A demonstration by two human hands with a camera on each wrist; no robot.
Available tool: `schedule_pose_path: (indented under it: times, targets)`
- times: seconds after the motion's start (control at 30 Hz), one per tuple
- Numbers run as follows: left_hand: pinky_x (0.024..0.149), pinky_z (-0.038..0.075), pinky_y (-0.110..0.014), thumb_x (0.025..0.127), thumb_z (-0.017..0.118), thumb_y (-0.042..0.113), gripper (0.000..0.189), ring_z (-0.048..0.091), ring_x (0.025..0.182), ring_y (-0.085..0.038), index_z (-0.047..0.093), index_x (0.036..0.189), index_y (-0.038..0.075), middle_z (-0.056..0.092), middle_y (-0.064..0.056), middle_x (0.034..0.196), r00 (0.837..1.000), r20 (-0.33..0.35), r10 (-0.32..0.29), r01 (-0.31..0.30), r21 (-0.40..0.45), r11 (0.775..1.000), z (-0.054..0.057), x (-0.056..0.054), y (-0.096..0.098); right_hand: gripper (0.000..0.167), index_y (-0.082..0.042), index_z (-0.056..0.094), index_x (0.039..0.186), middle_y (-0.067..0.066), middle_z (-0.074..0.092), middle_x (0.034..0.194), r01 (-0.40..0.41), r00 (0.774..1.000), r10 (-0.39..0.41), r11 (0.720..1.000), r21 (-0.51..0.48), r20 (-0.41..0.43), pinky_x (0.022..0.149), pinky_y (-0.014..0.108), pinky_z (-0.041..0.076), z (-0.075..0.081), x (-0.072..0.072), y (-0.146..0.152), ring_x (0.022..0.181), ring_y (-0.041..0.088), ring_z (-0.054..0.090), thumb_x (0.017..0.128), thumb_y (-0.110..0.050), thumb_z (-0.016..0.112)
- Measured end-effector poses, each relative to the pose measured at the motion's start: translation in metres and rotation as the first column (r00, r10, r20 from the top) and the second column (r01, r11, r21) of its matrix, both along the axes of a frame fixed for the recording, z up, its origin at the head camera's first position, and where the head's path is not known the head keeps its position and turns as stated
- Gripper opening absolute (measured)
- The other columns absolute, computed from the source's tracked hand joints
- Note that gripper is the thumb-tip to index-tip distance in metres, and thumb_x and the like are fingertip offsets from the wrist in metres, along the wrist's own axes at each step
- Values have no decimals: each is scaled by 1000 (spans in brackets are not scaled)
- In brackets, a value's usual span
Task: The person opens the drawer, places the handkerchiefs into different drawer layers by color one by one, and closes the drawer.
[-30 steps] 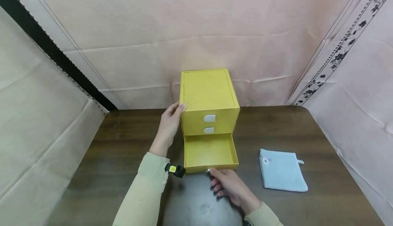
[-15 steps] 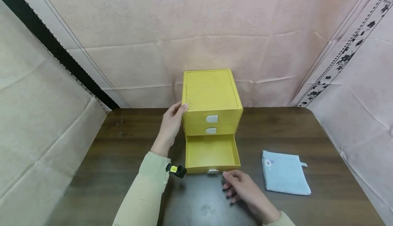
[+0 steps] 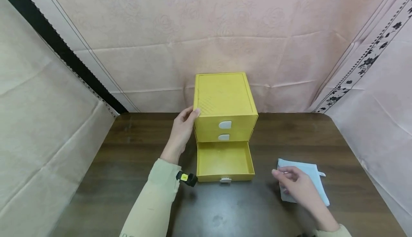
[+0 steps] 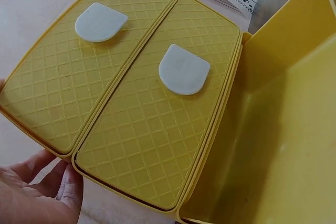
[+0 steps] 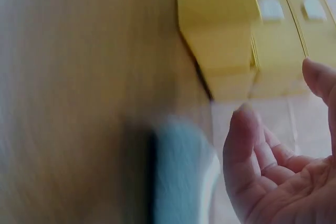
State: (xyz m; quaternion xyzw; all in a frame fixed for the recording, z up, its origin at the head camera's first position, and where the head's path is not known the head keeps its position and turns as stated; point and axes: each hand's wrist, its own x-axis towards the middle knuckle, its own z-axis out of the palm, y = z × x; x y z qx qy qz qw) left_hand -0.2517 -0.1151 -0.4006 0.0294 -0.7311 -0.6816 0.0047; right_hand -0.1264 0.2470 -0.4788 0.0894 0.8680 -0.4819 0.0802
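A yellow drawer unit [image 3: 225, 94] with white pull tabs stands at the back of the table. Its bottom drawer [image 3: 225, 158] is pulled out, with nothing visible inside. My left hand [image 3: 183, 129] holds the unit's upper left side, thumb at the top front corner; in the left wrist view its fingers [image 4: 71, 184] meet the side edge. Over a light blue cloth pouch [image 3: 318, 190] is my right hand [image 3: 297, 185], fingers loosely bent, partly hiding it. In the right wrist view the thumb and fingers stand apart with nothing between them, and the blue pouch [image 5: 181, 171] is blurred beside them.
The dark wooden table [image 3: 135, 187] has a pale cloth wall [image 3: 180, 26] close behind the unit, and more cloth on both sides. A black wrist camera [image 3: 190, 179] on the left sleeve comes near the open drawer's left front corner.
My right hand has let go of the bottom drawer's white tab and moved right, over the blue pouch. The left hand keeps its hold on the unit; the drawer stays out.
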Motion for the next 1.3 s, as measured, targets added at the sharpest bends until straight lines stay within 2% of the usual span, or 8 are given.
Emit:
schedule_pose_path:
  times: [0.1,0.2,0.3,0.37,0.57,0.87,1.1,1.3]
  targets:
    - [104,37,-43,83,61,67,68,51,119,-16,51,138,29,53,4,131,1000,-4,0,0,0,1000,0,0,0,66,-4,56,127,13,68,104,40,996,-29,990,133,-87,66,32,52,6,-1,20,87,23,66,87,-56,64]
    - [103,38,-43,82,61,67,66,52,117,-16,53,136,30,54,5,129,1000,-11,3,-3,-3,1000,1,0,1,75,2,52,130,21,63,113,101,987,-62,958,269,-150,76,43,49,9,-1,38,102,34,61,87,-58,63]
    - [102,39,-43,82,62,67,65,53,115,-16,53,135,30,55,6,128,1000,-13,3,-3,-9,1000,1,1,2,88,9,43,135,32,51,125,131,987,-88,927,352,-135,84,58,39,8,0,52,114,49,46,85,-61,63]
    - [101,39,-42,81,62,68,66,53,115,-15,54,134,30,55,6,127,1000,-7,3,-3,-13,1000,0,1,2,97,12,37,137,36,44,129,139,989,-109,910,391,-98,87,62,34,6,0,60,117,54,36,83,-64,63]
    - [102,38,-44,82,62,68,66,52,116,-17,53,134,29,54,4,128,1000,-6,-1,1,-23,1000,-1,1,2,109,16,31,137,40,40,129,130,991,-132,894,429,-26,87,65,32,-7,-2,73,114,58,33,77,-69,66]
    - [102,39,-43,82,62,66,65,52,115,-16,53,134,28,54,4,127,1000,-12,11,-11,-11,1000,-1,-1,1,127,27,14,136,51,30,127,60,991,-106,899,434,81,90,68,32,-17,-13,84,114,64,32,72,-66,73]
    - [99,41,-42,82,63,67,66,54,111,-18,53,135,28,56,3,123,999,-29,14,-15,-9,1000,0,-2,1,125,33,13,128,57,28,119,-29,992,-34,874,485,120,87,69,32,-18,-20,87,106,67,34,74,-63,73]
    - [97,42,-41,82,63,66,65,54,109,-18,53,135,29,56,3,122,1000,-23,9,-9,6,1000,-4,-2,0,135,32,0,129,57,25,120,-72,971,-36,899,433,237,88,68,36,-17,-21,86,109,68,33,72,-66,73]
